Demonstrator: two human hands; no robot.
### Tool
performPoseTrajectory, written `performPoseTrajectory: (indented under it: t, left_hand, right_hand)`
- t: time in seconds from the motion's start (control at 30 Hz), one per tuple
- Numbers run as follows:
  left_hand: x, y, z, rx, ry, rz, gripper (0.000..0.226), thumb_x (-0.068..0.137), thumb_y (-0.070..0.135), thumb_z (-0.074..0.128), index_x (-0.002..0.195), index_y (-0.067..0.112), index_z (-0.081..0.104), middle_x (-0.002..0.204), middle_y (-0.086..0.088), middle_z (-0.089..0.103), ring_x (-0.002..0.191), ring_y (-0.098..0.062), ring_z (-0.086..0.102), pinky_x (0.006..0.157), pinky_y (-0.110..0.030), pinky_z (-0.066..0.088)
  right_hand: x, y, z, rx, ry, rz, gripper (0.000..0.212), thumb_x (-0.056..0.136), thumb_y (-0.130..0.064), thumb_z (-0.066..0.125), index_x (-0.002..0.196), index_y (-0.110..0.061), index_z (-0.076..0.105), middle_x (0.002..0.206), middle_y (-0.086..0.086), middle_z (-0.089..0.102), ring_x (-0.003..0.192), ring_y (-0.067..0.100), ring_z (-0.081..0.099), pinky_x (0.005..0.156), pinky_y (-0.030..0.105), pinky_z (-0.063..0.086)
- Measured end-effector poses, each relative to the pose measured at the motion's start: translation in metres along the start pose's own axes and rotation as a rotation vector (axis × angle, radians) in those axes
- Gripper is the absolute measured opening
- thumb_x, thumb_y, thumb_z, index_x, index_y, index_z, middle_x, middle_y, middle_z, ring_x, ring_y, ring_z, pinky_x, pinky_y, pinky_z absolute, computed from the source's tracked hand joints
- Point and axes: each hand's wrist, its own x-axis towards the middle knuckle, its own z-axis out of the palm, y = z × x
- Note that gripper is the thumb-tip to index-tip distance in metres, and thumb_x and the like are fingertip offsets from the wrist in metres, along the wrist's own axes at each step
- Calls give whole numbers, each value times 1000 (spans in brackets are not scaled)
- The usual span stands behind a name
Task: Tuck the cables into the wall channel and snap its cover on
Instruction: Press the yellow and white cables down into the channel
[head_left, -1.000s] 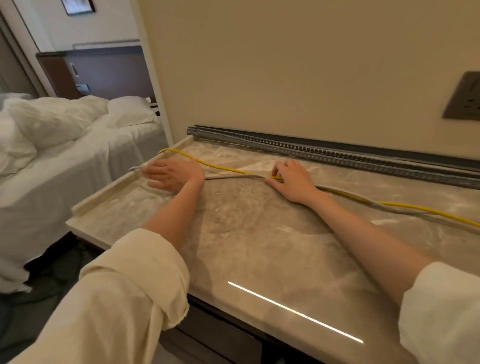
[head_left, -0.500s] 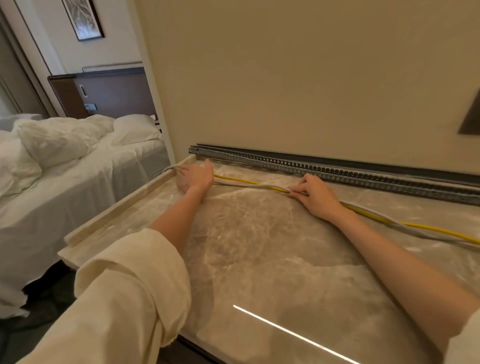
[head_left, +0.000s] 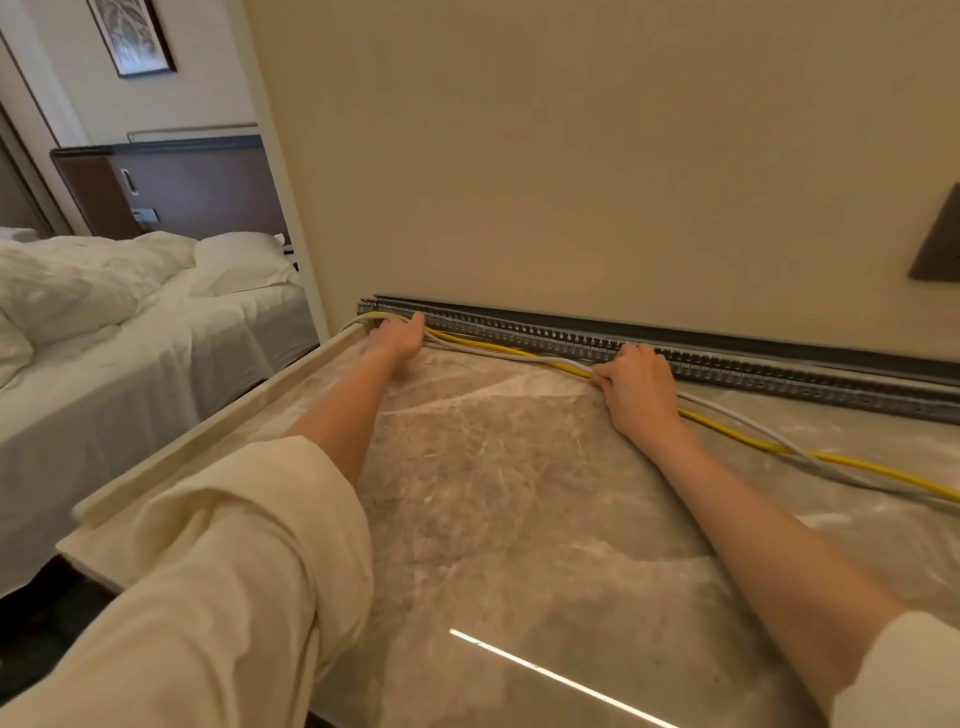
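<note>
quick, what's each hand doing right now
Left hand: pressing the cables at the channel end; its grip cannot be told.
Right hand: fingers curled on the cables.

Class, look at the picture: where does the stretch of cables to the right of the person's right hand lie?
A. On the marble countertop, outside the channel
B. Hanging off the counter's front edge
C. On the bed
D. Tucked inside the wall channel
A: right of the right hand, the yellow cable and grey cable run across the marble countertop, clear of the wall channel.
</note>
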Motion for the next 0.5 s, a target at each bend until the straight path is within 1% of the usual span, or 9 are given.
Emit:
performPoseTrajectory:
  t: [0.07,0.1,0.17,0.23,0.27,0.33,0.4,0.43,0.5]
  left_hand:
    - [-8,3,4,93,19,-32,73,96,51,17,147,-1,12,156,-18,20,141,-37,25,116,-49,25]
    - [-14,6,7,135,32,-44,74,96,51,17,148,-1,8,157,-18,15,142,-38,21,116,-50,24]
    - [-32,17,14,171,43,-53,72,97,49,18,148,-1,6,158,-21,8,145,-38,12,118,-54,16]
    - [-51,28,24,209,40,-19,68,98,46,20,148,2,10,157,-23,4,146,-39,5,117,-57,9]
    - [-59,35,30,239,43,30,64,98,44,22,148,4,16,157,-23,7,145,-40,5,116,-58,9]
    - [-74,44,41,305,76,172,57,97,41,28,142,6,32,154,-22,19,144,-39,13,114,-61,13]
    - [-91,57,52,342,140,371,49,96,38,36,133,8,45,146,-19,37,139,-36,27,110,-58,25]
    - [-99,64,57,327,146,479,46,96,37,39,131,8,47,142,-18,43,135,-34,33,108,-55,31]
    - [-118,84,65,271,69,667,46,96,32,43,133,6,46,140,-18,47,132,-33,39,107,-47,37]
  right_hand:
    - [0,1,-1,0,-23,14,26,96,-28,49,107,-22,72,101,11,60,101,30,50,84,39,40]
    - [-1,1,-1,-1,-47,16,27,97,-29,48,109,-23,71,103,11,59,103,30,49,85,39,39]
    - [-4,4,-4,-33,-107,-17,28,98,-27,43,114,-24,67,109,12,55,106,31,46,88,41,38]
    - [-10,12,-8,-83,-158,-87,30,99,-22,39,120,-22,60,113,14,50,110,33,42,90,42,36]
    - [-16,20,-13,-107,-169,-115,31,98,-20,37,122,-22,56,115,14,48,111,34,41,90,42,35]
    - [-29,37,-22,-156,-178,-149,30,98,-22,38,123,-21,53,117,15,46,112,33,39,91,42,34]
    - [-47,61,-35,-205,-186,-154,28,98,-29,40,121,-20,54,119,14,45,113,33,39,91,42,34]
    - [-57,75,-42,-228,-185,-155,30,98,-32,41,121,-20,54,120,14,45,114,32,39,92,41,34]
    - [-78,103,-58,-256,-186,-137,33,97,-39,42,122,-22,55,120,13,46,114,31,40,91,41,34]
